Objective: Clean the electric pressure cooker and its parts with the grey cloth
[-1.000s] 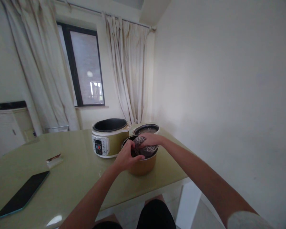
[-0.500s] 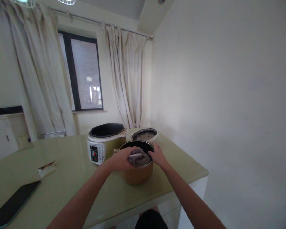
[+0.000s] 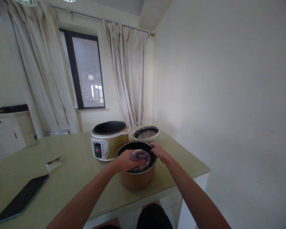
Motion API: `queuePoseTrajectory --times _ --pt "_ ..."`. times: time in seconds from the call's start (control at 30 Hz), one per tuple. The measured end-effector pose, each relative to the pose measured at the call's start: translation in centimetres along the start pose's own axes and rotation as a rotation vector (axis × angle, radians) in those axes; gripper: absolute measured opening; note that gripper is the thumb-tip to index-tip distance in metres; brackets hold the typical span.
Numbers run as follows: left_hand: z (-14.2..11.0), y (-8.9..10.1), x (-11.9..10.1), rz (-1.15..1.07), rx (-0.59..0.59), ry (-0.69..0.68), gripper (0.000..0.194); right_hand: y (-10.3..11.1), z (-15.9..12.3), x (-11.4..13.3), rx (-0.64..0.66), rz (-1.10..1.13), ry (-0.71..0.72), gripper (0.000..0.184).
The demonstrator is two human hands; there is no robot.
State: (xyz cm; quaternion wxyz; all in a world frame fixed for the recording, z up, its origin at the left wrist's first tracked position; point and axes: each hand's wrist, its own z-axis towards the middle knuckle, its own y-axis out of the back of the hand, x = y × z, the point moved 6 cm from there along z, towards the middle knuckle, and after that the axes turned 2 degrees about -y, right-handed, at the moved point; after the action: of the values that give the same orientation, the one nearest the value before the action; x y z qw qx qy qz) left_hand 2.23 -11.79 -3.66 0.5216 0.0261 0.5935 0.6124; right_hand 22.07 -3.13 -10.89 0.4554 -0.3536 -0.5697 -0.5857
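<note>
Cloth: grey-brown, pale-patterned, bunched fabric cloth [image 3: 141, 156], in the mouth of the round, copper-brown pot with a dark interior [image 3: 137, 180], by its near inner wall.
Left hand: left hand [image 3: 126, 161] reaches in over the pot's left side; fingers closed round the cloth, thumb laid across its near face.
Right hand: right hand [image 3: 160, 153] on the pot's right rim, fingers drawn in narrow and hooked over the edge; looks like a steadying grip, how firm I can't tell.
Change, cloth: a second ago the right hand was on it; half a second ago the left had it up at the near rim. Now lower, inside the rim.
Meaning: reads as wiping the pot's inside, left working, right bracing. Actual wall contact is hidden.
Pot: upright on the glossy, pale-green table [image 3: 81, 187], near its front edge.
Cooker: white-and-gold, round electric cooker body [image 3: 119, 142], open-topped, just behind and left of the pot.
Lid: round, white-rimmed lid with a metallic inner face [image 3: 146, 135], lying face up behind the pot.
Panel: white control panel with a dark display [image 3: 100, 149]; red and blue patch visible, button markings too small to read.
Brands: none legible. Flat, black tablet-like slab [image 3: 21, 198] and small, white packet [image 3: 53, 163] at left show no readable text.
</note>
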Motion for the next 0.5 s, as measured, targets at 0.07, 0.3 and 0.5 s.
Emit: queuePoseTrajectory --times 0.07,0.3,0.5 --pt "-0.8 1.5 -0.1 -0.053 -0.09 -0.022 0.046 0.1 -0.7 0.1 0.06 0.027 -0.037 0.044" --pt "-4.5 9.5 2.7 -0.1 -0.604 0.126 0.06 4.3 -3.5 0.2 -0.005 0.036 -0.112 0.041" --pt "-9.1 13.6 6.8 -0.115 -0.772 0.296 0.065 14.5 -5.8 -4.0 -0.299 0.057 -0.198 0.041"
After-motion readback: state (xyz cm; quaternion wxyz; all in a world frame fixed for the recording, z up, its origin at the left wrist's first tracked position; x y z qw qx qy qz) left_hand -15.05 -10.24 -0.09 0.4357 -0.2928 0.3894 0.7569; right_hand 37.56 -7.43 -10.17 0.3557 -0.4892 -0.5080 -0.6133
